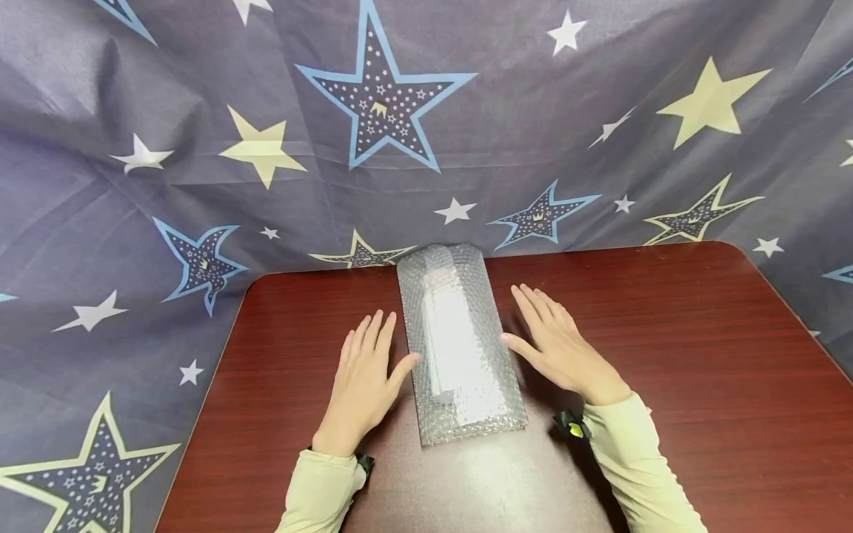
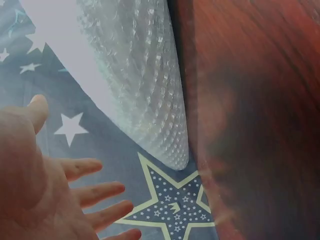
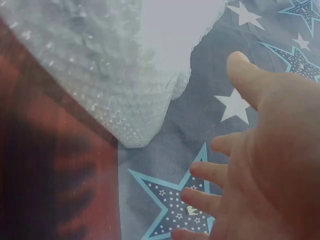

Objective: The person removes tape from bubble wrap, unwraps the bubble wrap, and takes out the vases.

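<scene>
We find the bubble-wrap pouch (image 1: 460, 348) flat on the table (image 1: 693, 333), between left hand (image 1: 363, 377) and right hand (image 1: 563, 352), its long axis running away toward the far edge, slightly leftward. Fingers on both hands extended, holding nothing; thumbs about equally near its long sides, contact we cannot tell.

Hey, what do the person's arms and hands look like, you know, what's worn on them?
The left hand and right hand are bare, with no gloves or rings showing. Pale cream sleeves reach the wrists. A small black piece shows at the left cuff; a black piece at the right one bears a yellow-green spot.
</scene>
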Tool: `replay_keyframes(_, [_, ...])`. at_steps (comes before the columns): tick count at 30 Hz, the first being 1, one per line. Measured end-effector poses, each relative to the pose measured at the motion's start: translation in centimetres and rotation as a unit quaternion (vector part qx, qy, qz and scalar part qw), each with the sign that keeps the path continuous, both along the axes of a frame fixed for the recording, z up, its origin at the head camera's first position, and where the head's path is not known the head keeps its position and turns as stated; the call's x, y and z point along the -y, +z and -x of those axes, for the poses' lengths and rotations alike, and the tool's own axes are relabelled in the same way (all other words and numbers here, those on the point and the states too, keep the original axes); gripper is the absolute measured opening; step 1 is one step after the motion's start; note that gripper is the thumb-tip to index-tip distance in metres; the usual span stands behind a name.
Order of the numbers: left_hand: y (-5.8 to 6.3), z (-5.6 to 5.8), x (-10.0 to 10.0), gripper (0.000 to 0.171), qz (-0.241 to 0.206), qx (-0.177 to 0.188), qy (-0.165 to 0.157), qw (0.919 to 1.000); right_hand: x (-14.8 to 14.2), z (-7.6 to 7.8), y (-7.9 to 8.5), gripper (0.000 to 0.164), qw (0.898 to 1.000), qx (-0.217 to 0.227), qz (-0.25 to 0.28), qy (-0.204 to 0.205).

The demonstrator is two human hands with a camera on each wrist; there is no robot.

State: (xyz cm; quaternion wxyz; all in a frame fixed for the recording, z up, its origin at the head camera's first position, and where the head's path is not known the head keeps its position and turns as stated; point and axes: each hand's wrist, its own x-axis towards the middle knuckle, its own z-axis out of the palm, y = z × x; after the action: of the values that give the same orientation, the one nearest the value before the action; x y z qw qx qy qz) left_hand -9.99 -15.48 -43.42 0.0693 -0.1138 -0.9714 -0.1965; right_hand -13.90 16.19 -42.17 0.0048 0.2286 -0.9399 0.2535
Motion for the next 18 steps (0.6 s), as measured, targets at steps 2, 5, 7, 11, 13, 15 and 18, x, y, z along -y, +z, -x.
replay_keyframes(2, [-0.1,0.0,-0.1,0.076,-0.001,-0.001,-0.006,1.0000,0.3,0.1,0.0,0.078,1.000,0.001,0.007,0.003])
replay_keyframes(5, [-0.3,0.0,-0.3,0.075,0.001,0.000,-0.012,0.9999,0.7,0.3,0.1,0.077,1.000,0.007,0.018,0.007])
replay_keyframes(7, [-0.5,0.0,-0.4,0.074,-0.001,0.003,-0.017,0.9998,1.0,0.5,0.3,0.077,1.000,0.012,0.023,0.009])
replay_keyframes(11, [-0.7,-0.1,-0.7,0.074,-0.007,0.008,-0.027,0.9996,1.7,0.8,0.5,0.076,0.999,0.019,0.028,0.015])
replay_keyframes(13, [-0.7,-0.2,-0.9,0.073,-0.009,0.007,-0.033,0.9994,2.1,0.9,0.6,0.076,0.999,0.025,0.031,0.016])
replay_keyframes(15, [-0.7,-0.2,-1.1,0.072,-0.010,0.003,-0.038,0.9992,2.5,1.0,0.7,0.075,0.999,0.030,0.036,0.018])
replay_keyframes(18, [-0.9,-0.3,-1.3,0.071,-0.012,-0.004,-0.043,0.9990,3.0,1.1,0.7,0.073,0.998,0.030,0.045,0.026])
